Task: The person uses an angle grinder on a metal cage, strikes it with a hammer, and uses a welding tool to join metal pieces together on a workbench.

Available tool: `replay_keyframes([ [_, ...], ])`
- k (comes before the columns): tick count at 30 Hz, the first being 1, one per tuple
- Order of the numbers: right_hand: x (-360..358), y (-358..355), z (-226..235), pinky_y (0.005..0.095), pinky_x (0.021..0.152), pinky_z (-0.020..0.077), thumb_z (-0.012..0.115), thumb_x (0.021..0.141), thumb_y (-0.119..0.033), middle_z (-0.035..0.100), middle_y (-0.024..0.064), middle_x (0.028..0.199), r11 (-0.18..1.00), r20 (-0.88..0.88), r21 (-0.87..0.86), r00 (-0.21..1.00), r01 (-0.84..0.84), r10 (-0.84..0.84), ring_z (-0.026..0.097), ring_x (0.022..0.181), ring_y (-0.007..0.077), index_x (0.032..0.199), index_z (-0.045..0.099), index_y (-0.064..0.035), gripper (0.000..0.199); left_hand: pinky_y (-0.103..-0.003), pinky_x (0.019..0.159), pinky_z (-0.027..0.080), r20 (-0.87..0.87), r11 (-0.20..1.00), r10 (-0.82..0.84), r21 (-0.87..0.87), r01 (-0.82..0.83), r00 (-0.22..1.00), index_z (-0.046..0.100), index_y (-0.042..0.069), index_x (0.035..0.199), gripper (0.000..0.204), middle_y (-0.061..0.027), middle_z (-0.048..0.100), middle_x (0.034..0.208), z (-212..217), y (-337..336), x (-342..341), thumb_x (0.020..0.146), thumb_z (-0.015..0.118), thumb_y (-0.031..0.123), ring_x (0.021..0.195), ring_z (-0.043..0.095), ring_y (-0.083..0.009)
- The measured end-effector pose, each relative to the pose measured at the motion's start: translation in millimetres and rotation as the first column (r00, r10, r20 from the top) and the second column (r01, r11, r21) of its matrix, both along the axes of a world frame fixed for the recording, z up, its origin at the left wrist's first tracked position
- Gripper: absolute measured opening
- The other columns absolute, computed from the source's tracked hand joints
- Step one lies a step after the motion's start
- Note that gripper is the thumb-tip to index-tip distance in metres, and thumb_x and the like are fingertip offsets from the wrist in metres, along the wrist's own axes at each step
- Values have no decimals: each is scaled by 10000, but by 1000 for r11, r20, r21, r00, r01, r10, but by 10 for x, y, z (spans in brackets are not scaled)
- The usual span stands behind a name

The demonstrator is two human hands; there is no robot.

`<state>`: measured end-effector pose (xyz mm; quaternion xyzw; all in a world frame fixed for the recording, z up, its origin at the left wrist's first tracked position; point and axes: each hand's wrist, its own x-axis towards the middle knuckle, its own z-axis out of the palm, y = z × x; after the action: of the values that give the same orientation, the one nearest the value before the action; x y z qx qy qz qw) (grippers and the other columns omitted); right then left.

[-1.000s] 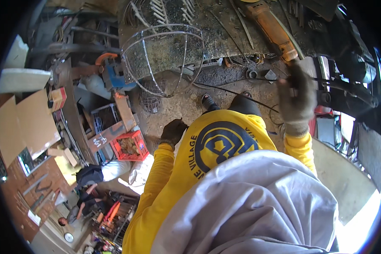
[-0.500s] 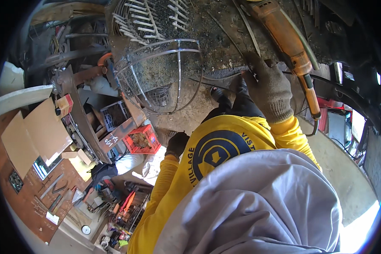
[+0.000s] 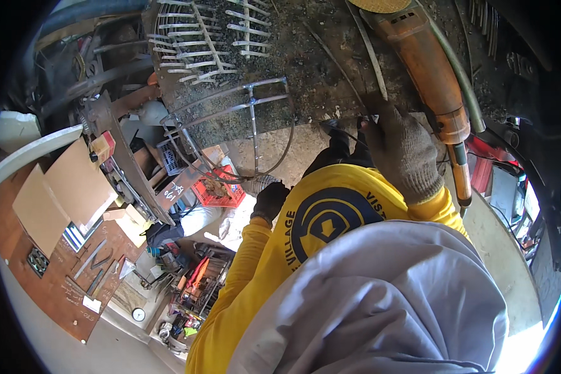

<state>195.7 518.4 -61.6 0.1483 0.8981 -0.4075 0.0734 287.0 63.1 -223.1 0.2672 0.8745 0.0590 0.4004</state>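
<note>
My right hand [image 3: 404, 146], in a grey-brown knit glove, is at the near edge of the dark workbench [image 3: 318, 93]. Its fingers are curled around a thin metal rod [image 3: 334, 59]; the fingertips are partly hidden. A flat metal strip [image 3: 369, 51] also reaches down to the fingers. Beside this hand lies an orange angle grinder [image 3: 433, 84] with a round tan disc [image 3: 380, 5]. My left hand [image 3: 271, 201], in a dark glove, is closed low in front of my body; what it holds, if anything, is hidden. Left of it stands a round cage-like metal frame [image 3: 254, 115].
Welded metal racks with short prongs [image 3: 199, 40] lie on the bench's far left. A red crate [image 3: 221, 193] sits below, near a steel beam. At the left are a brown board [image 3: 62, 283] with hand tools and cardboard [image 3: 75, 181]. A dark cable [image 3: 523, 156] runs at right.
The view has shifted, so bench, frame and grinder appear lower. My left hand has risen slightly toward the bench. My right hand stays at the rod ends.
</note>
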Motion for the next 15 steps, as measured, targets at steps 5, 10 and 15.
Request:
replay_keyframes([
  [5,67,58,-54,464,759,554,588,937,-170,700,230,886,946,29,-325,1000,12,-3,708,851,387,1242,624,-45,332,-426,832,546,-5,1000,-18,21,18,1000,721,135,967,147,-91,686,1008,-58,-49,-90,910,598,190,997,655,-309],
  [10,172,56,-166,411,780,542,550,960,-119,695,195,908,832,48,-547,996,91,-77,702,868,323,1263,621,-7,331,-423,830,547,-3,999,-28,30,29,1000,724,134,975,149,-88,687,1012,-71,-82,-101,912,599,189,996,656,-306],
  [15,328,-12,-122,317,726,505,554,1013,-172,691,79,896,679,307,-643,931,355,-195,622,800,148,1276,625,-6,319,-420,828,547,-1,998,-25,49,25,1000,726,134,982,152,-86,687,1016,-127,-164,-68,914,601,187,995,656,-304],
])
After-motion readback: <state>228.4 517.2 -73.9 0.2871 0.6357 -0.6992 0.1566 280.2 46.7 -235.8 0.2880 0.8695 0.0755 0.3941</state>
